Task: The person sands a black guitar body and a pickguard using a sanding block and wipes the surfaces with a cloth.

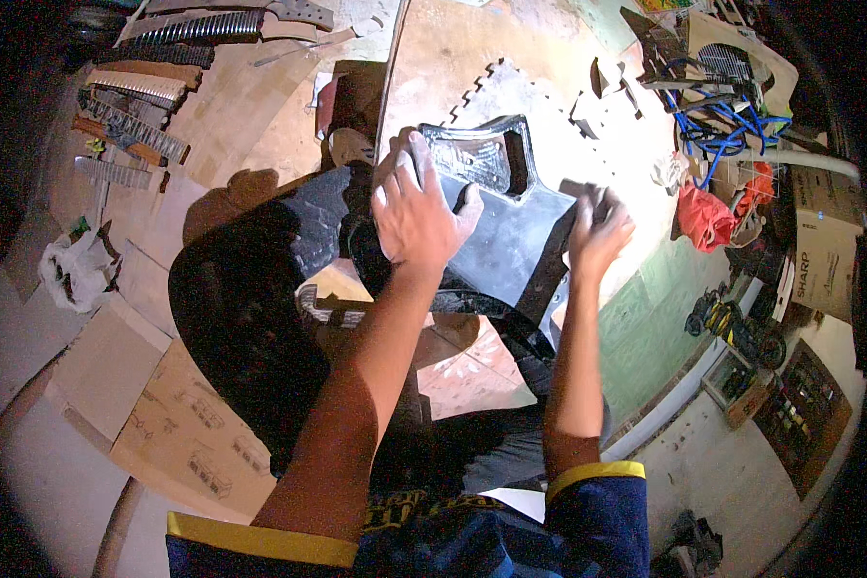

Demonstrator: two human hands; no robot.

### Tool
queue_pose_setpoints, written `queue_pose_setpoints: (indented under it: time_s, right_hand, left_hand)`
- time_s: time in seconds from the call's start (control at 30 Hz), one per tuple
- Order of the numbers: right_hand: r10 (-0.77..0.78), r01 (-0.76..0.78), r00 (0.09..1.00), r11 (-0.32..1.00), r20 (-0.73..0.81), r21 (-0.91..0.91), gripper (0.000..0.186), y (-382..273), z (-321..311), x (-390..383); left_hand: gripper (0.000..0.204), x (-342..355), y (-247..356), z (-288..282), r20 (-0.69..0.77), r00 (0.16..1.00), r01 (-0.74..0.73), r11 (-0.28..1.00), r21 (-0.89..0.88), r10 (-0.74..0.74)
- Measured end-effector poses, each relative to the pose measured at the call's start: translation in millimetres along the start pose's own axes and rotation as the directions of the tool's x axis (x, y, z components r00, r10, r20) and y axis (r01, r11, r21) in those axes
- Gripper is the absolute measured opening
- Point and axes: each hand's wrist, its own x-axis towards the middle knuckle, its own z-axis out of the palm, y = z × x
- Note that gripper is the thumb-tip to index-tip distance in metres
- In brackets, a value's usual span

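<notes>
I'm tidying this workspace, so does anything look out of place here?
Yes: at the right, blue cord lies in a loose tangle near crumpled red material, which looks untidy. The dark panel under the left hand shows no obvious damage.

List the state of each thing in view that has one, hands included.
Left hand: open, fingers extended over the dark panel
Right hand: fingers curled, near the panel's right edge
Dark panel: glossy, partly shadowed
Blue cables: tangled
Red bag or cloth: crumpled
White plastic bag: crumpled
</notes>
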Motion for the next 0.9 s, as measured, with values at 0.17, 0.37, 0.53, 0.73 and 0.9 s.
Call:
queue_pose_setpoints:
  time_s: [0.17,0.37,0.53,0.73,0.9]
  right_hand:
    - [0.000,0.009,0.999,0.976,-0.042,0.219,0.031,15,15,-78]
    - [-0.046,0.045,0.996,0.999,-0.076,-0.009,0.034,-9,-1,1]
    - [0.133,-0.139,0.990,0.980,0.046,0.143,0.035,19,12,-83]
    - [-0.121,0.120,0.993,0.991,0.015,0.064,0.037,-37,-5,-31]
    - [-0.126,0.115,0.986,0.988,0.109,0.100,0.043,-22,-11,-71]
  left_hand:
    - [0.103,0,5,-1,-0.009,1.000,-0.013,1.000,-0.021,0.013]
    - [0.102,-2,6,0,-0.014,1.000,-0.023,0.999,0.043,0.024]
    - [0.103,0,8,-9,-0.007,1.000,0.002,1.000,0.027,-0.001]
    - [0.101,-3,9,0,-0.055,0.998,-0.022,0.999,0.032,0.024]
    - [0.101,2,7,-4,-0.045,0.999,-0.006,0.998,0.058,0.009]
